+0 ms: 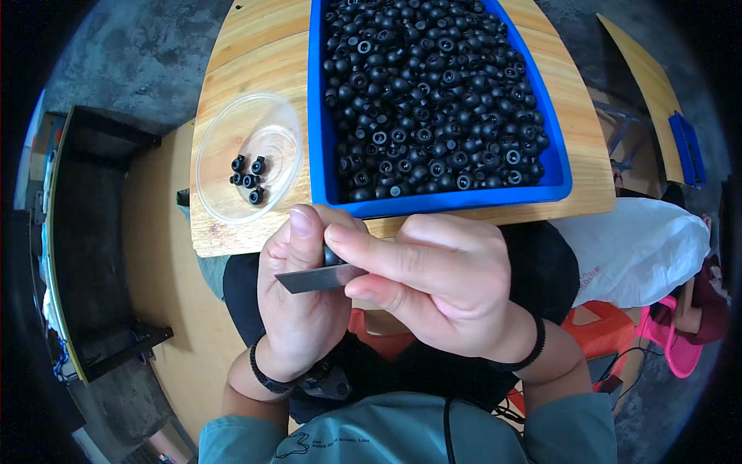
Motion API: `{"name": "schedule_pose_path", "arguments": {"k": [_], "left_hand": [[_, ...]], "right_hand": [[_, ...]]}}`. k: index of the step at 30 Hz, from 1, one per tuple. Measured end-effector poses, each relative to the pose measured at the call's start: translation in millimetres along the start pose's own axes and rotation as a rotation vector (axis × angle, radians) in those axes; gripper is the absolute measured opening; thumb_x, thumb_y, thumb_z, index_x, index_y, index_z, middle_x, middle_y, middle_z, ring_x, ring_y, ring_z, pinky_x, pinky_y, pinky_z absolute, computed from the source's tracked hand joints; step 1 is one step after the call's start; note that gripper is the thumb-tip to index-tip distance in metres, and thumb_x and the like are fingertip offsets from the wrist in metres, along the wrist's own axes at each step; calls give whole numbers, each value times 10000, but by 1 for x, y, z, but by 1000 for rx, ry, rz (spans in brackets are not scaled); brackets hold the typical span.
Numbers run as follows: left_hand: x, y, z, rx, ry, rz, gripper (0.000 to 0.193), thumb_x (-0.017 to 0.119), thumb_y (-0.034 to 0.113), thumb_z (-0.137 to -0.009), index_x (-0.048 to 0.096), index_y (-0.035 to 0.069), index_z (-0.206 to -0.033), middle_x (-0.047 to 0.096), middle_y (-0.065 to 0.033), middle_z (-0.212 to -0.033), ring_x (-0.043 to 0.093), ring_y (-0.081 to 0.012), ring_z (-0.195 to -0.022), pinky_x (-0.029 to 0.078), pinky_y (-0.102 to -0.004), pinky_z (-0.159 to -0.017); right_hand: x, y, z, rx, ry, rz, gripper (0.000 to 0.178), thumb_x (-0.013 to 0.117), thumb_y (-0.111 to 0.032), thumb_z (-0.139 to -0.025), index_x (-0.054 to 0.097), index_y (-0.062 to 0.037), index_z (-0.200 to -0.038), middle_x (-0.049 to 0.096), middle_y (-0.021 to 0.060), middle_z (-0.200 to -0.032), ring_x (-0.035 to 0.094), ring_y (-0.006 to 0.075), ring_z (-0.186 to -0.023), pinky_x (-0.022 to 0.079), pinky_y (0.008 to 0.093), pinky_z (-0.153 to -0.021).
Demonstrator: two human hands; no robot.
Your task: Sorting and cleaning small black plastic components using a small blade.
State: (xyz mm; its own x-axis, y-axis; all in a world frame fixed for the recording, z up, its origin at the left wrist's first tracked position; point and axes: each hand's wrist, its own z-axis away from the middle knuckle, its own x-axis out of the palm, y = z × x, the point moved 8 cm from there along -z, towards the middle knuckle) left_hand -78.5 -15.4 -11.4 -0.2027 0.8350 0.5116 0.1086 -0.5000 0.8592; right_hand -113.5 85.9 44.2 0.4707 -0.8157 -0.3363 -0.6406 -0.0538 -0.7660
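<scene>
My left hand (304, 286) is closed on a small round black part (331, 256), mostly hidden behind the fingers. Between the thumb and fingers of my right hand (440, 271) is a flat grey metal blade (308, 280), which reaches across under the black part toward my left palm. Whether the edge touches the part cannot be made out. Both hands are held close together over my lap, at the table's near edge. Just beyond them stands a blue tray (456, 203) heaped with small black round parts (433, 100), many with a ring-shaped hole.
A clear round plastic tub (224, 127) on the wooden table (255, 46) holds several black parts (250, 181). A black shelf frame (93, 247) stands at left. Rightward are a white bag (634, 251), an orange stool (599, 329), a pink stool (680, 356) and another person's arm (686, 309).
</scene>
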Motion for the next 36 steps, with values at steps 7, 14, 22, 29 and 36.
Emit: {"name": "schedule_pose_path", "arguments": {"k": [7,14,22,29,36], "left_hand": [[-1,0,0,57,113,-46,421,330,353,-947,528,12,-797,521,-35,-669,428,-66,-600,345,-204,-559],[-54,70,-29,346,381,-718,291,518,226,-888,576,3,-710,507,1,-617,409,-49,-542,297,-200,-485],[-2,58,-48,566,103,-1566,196,706,46,-594,654,47,-783,562,-142,-934,525,-275,-910,427,-331,-754],[26,30,-61,450,-28,-1933,217,706,64,-578,660,36,-789,480,-192,-1185,386,-370,-1148,343,-435,-901],[12,34,-46,166,-41,-710,212,673,-40,-676,624,-5,-880,611,-83,-928,574,-138,-811,451,-228,-705]], "right_hand": [[-2,5,1,17,68,-44,320,673,-131,-730,627,-47,-1035,476,50,-569,430,140,-454,343,251,-421],[-48,34,2,346,246,-273,358,524,-172,-883,503,35,-1174,555,-30,-873,377,-1,-655,339,129,-619],[-51,44,6,358,243,-325,337,540,-198,-876,544,52,-1101,601,54,-971,508,52,-822,392,177,-762],[-60,43,6,304,281,-376,303,544,-168,-873,556,57,-1075,608,66,-957,529,72,-853,406,200,-778],[-60,42,8,321,251,-342,274,548,-147,-869,570,47,-1062,599,35,-899,501,44,-765,393,164,-676]]}}
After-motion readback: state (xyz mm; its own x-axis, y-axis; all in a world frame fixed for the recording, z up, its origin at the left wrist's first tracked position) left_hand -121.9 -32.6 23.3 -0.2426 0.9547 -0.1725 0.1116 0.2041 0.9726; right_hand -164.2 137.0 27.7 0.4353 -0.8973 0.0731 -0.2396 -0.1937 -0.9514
